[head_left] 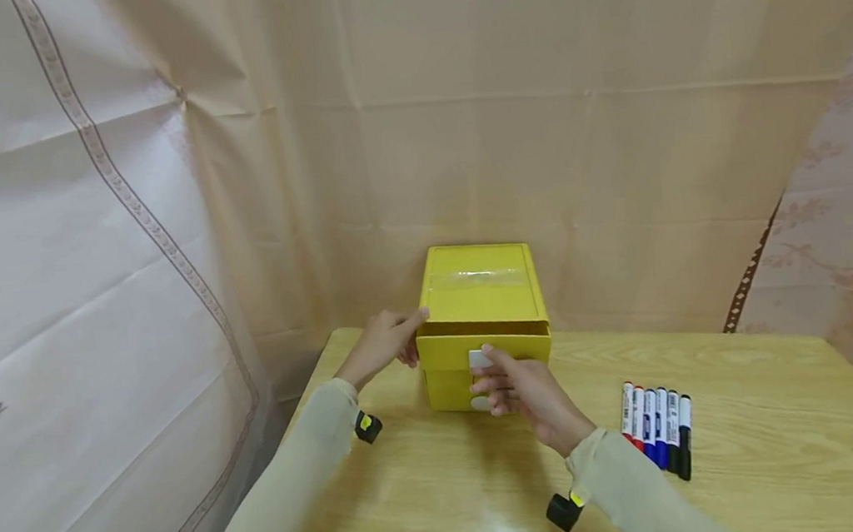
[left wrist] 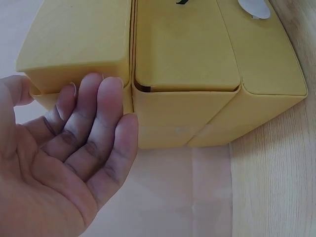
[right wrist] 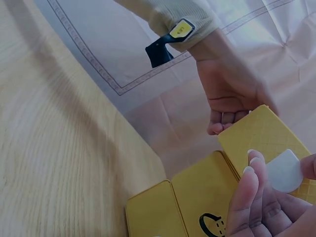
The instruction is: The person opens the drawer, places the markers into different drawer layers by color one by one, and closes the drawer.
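Observation:
A yellow box point(head_left: 482, 282) with a strip of clear tape on its top stands on the table. Along its front top edge a dark gap shows behind the front flap point(head_left: 444, 351). My left hand point(head_left: 383, 344) is at the box's left side, one digit touching the top left edge; its fingers are loosely bent in the left wrist view. At the front, my right hand point(head_left: 530, 391) pinches the white tab point(right wrist: 285, 171) on the flap, thumb on one side. A second white disc point(head_left: 480, 404) sits lower on the front, partly behind the fingers.
Several red, blue and black markers point(head_left: 656, 430) lie side by side on the wooden table point(head_left: 768, 406), right of the box. A beige sheet point(head_left: 477, 145) hangs directly behind the box, and a pale sheet point(head_left: 87, 343) borders the left.

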`<state>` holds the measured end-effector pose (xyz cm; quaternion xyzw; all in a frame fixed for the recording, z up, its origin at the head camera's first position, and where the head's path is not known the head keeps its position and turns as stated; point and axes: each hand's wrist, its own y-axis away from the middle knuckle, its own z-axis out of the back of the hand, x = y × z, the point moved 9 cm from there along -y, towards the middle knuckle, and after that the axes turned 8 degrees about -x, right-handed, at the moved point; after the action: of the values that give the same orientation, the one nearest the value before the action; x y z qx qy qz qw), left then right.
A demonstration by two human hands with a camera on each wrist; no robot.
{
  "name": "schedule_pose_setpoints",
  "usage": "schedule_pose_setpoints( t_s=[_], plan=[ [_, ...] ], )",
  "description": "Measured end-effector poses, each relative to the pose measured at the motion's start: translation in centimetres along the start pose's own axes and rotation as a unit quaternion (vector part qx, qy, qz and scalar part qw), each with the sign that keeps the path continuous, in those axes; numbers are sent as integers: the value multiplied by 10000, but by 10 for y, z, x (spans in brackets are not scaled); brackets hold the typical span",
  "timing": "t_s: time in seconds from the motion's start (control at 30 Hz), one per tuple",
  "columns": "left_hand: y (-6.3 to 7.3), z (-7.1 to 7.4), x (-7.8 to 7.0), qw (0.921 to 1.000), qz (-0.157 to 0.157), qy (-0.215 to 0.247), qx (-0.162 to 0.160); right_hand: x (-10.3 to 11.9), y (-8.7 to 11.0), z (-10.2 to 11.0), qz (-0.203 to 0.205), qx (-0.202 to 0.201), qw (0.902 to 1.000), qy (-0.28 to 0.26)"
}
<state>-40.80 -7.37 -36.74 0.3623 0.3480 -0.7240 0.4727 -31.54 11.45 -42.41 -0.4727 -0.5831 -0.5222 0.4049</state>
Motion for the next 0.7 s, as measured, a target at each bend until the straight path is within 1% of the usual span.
schedule_pose_setpoints(
  t_s=[0.1, 0.33, 0.47, 0.7],
  plan=[
    [-1, 2, -1, 9999, -95, -44, -51, 1, 2, 0, 68, -23, 9999, 71],
    [1, 3, 0, 9999, -84, -129, -38, -1, 11, -1, 102, 39, 9995, 283],
    [0, 3, 0, 9997, -173, -166, -52, 0, 17, -2, 142, 92, 9993, 319],
    [1, 2, -1, 9998, -180, -20, -27, -3, 24, -3, 25, 173, 9993, 318]
  ],
)
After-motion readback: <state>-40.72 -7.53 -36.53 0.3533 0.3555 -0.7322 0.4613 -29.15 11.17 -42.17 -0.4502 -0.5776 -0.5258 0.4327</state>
